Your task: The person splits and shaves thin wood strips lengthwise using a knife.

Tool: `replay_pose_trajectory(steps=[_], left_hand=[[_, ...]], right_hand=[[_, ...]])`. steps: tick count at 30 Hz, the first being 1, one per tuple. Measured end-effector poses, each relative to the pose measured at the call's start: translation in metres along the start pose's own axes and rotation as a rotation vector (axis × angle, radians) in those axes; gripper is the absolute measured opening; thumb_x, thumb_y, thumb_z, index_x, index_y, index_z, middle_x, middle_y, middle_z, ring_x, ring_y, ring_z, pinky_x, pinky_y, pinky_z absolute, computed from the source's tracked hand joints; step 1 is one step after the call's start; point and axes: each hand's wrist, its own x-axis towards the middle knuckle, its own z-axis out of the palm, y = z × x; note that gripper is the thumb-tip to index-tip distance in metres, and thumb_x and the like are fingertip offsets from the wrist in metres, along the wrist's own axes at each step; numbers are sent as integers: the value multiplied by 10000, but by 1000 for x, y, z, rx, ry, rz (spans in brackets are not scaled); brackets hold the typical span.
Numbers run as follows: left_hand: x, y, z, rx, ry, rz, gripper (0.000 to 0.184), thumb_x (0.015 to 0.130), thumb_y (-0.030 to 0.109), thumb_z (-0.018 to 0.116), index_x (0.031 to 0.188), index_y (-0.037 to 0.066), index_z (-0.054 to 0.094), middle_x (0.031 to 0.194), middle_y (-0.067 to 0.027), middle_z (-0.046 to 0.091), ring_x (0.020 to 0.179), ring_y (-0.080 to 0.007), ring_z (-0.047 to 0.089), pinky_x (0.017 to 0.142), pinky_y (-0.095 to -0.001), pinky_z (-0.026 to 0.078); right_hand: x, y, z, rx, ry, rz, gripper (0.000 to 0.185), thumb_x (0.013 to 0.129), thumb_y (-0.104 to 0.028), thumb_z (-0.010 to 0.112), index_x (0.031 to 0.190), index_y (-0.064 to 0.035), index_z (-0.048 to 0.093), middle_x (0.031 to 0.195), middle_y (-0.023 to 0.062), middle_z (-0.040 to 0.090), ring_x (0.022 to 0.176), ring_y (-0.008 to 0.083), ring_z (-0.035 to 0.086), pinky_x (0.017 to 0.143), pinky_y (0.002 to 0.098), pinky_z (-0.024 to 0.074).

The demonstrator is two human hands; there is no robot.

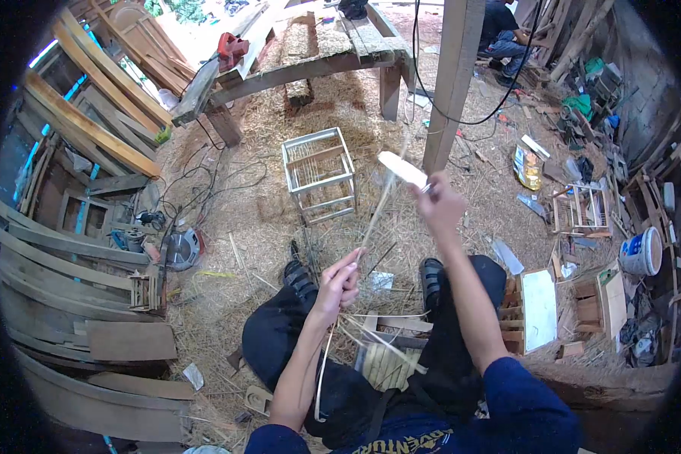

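Observation:
My left hand [337,289] is closed around a long, thin pale strip [374,221], which looks like split bamboo and slants up and away. More thin strips fan out below that hand, over my lap. My right hand [440,206], higher and to the right, grips a broad-bladed knife [402,169]. Its bright blade points up and left, close to the strip's upper part; whether they touch I cannot tell. Beyond my hands, a small cage-like wooden frame [315,160] stands on the floor.
Shavings cover the floor. A wooden workbench [310,74] stands ahead, with a post [454,83] at its right. Boards lean at left, near a circular saw [183,250]. A white bucket [642,252] and small wooden frames lie at right. Another person [503,38] sits far right.

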Motion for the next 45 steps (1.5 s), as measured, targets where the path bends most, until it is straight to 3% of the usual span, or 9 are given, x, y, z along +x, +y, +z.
replay_pose_trajectory(steps=[5,8,12,19,28,35,39,42,45], left_hand=[[7,-4,0,28,-42,-3,461,1019,172,495,1470,82,472,636,75,303,429,-22,238,379,-218,169],[2,-6,0,55,-56,-29,463,1018,179,494,1468,73,470,643,76,309,443,-22,246,387,-217,182],[7,-8,3,74,-63,-14,468,1014,188,499,1465,64,472,652,78,305,468,-21,254,408,-209,192],[14,-13,8,82,-63,-15,350,1013,204,499,1325,50,533,643,59,358,474,-32,290,422,-204,227],[38,-5,30,96,120,347,269,1044,289,542,1184,61,550,775,32,511,577,-12,396,478,-194,291],[57,-40,6,462,250,523,280,1048,333,539,1064,62,605,728,80,478,582,0,381,496,-203,290],[42,-21,7,436,201,480,294,1058,300,508,1087,38,639,705,73,469,594,-16,382,508,-220,298],[41,-32,-11,681,233,555,300,1064,301,492,1072,37,635,686,79,439,589,-16,366,508,-220,292],[33,-14,-2,634,179,515,299,1070,309,481,1021,42,606,678,85,399,581,-19,352,510,-213,292]], right_hand=[[-32,-19,-13,-123,-180,-434,362,868,-450,745,880,-125,588,566,63,606,473,242,608,463,379,446],[8,-11,-11,18,-43,67,383,875,-469,731,894,-113,592,562,70,601,463,244,596,472,381,447],[-24,-24,-10,-21,-200,-57,416,896,-475,706,894,-81,577,612,66,641,465,193,588,463,365,439],[-27,-13,7,799,-643,346,461,967,-455,638,1086,-14,694,847,31,704,700,77,606,570,249,429],[-58,-46,16,719,-791,93,263,972,-260,670,1022,-1,678,722,-73,561,643,5,457,538,213,351],[-60,-51,9,207,-483,-334,395,808,-411,797,897,-46,675,571,107,588,479,207,593,488,338,440],[-58,-49,9,125,-425,-262,392,791,-436,806,845,-69,679,559,85,589,484,239,607,484,354,446],[-54,-45,5,65,-387,-640,386,788,-437,807,797,-73,679,540,80,570,478,256,596,467,358,429],[-14,-31,2,-17,-238,-480,443,823,-511,749,674,-112,628,534,82,576,468,250,588,484,370,445]])
